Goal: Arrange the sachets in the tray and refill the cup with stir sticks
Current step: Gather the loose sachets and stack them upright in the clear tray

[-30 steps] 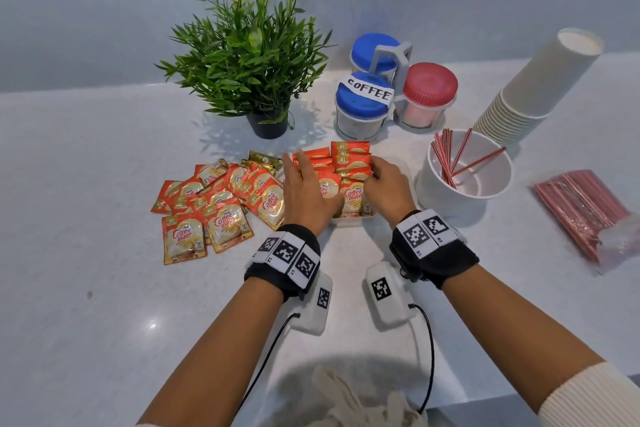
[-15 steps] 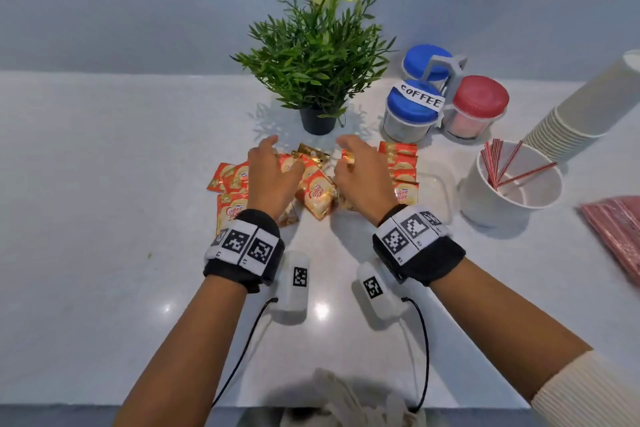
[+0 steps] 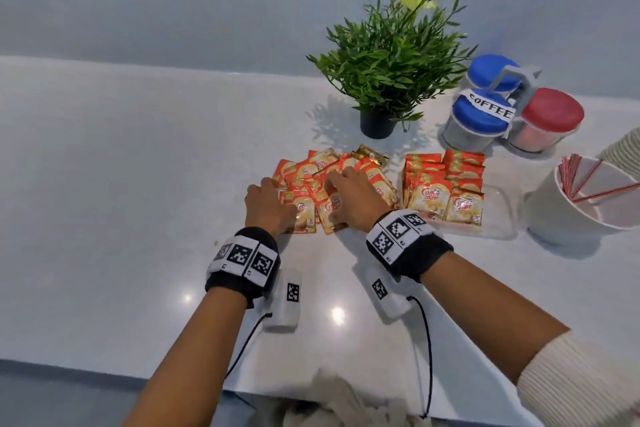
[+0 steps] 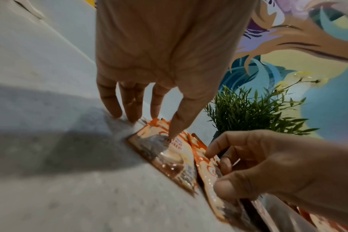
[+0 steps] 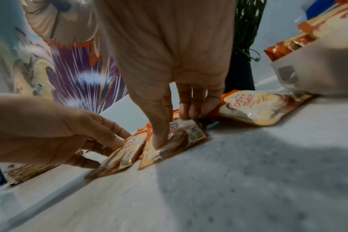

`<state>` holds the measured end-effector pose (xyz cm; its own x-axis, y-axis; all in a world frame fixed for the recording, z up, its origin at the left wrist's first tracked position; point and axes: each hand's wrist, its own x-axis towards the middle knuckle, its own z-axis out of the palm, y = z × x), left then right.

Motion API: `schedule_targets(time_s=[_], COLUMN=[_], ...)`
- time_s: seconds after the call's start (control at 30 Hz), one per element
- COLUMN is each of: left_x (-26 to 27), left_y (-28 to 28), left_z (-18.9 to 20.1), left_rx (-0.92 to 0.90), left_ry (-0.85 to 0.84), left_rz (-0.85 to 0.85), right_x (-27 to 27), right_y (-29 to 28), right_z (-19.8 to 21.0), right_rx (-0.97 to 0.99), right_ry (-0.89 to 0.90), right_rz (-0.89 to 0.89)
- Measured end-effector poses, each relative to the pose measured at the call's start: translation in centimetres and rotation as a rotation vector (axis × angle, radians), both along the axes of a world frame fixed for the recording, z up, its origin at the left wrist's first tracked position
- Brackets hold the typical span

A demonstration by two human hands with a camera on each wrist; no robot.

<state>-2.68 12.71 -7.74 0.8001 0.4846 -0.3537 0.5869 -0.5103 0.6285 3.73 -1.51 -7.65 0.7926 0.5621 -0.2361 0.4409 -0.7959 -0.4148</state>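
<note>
Loose orange-and-cream sachets (image 3: 311,173) lie piled on the white counter, left of a clear tray (image 3: 502,218) that holds rows of sachets (image 3: 446,184). My left hand (image 3: 273,194) is at the pile's near left. Its thumb presses a flat sachet (image 4: 169,157) and its straight fingertips (image 4: 117,114) touch the counter at the far edge. My right hand (image 3: 341,191) pinches the neighbouring sachet (image 5: 179,138), thumb on top and curled fingers behind its far edge. A white cup (image 3: 568,215) with a few red stir sticks (image 3: 581,180) stands right of the tray.
A potted plant (image 3: 384,80) stands just behind the pile. A rack of blue- and red-lidded jars (image 3: 509,111) labelled COFFEE sits behind the tray. Stacked paper cups (image 3: 623,149) show at the right edge. A raised ledge runs along the back.
Both hands left the sachets in the tray and moved left onto the loose pile. The head view swung left, so the tray and cup now sit further right.
</note>
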Motion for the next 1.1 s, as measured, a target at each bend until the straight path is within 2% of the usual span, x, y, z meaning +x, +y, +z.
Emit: schedule_targets(time_s=[0.2, 0.5, 0.57, 0.7, 0.83, 0.9, 1.0, 1.1], left_x=[0.3, 0.3, 0.1, -0.1, -0.2, -0.1, 0.2, 0.2], left_y=[0.4, 0.7, 0.7, 0.9, 1.1, 1.1, 1.1, 1.0], left_z=[-0.4, -0.3, -0.2, 0.3, 0.9, 1.2, 1.8, 2.2], left_rx=[-0.082, -0.156, -0.169, -0.171, -0.208, -0.235, -0.264, -0.373], left_ry=[0.020, 0.035, 0.021, -0.032, -0.128, -0.203, -0.265, -0.291], left_rz=[-0.045, -0.037, -0.020, -0.015, -0.027, -0.024, -0.032, -0.052], right_x=[0.0, 0.1, 0.2, 0.4, -0.2, -0.5, -1.0, -0.9], right_y=[0.0, 0.3, 0.2, -0.5, -1.3, -1.4, -1.1, -0.7], right_z=[0.2, 0.3, 0.4, 1.8, 2.5, 1.9, 1.9, 1.8], right_rx=[0.023, -0.137, -0.042, 0.353, 0.773, 0.838, 0.846, 0.815], right_ry=[0.035, 0.011, -0.005, 0.114, 0.456, 0.582, 0.659, 0.761], right_rz=[-0.113, -0.082, -0.090, -0.185, -0.381, -0.412, -0.335, -0.268])
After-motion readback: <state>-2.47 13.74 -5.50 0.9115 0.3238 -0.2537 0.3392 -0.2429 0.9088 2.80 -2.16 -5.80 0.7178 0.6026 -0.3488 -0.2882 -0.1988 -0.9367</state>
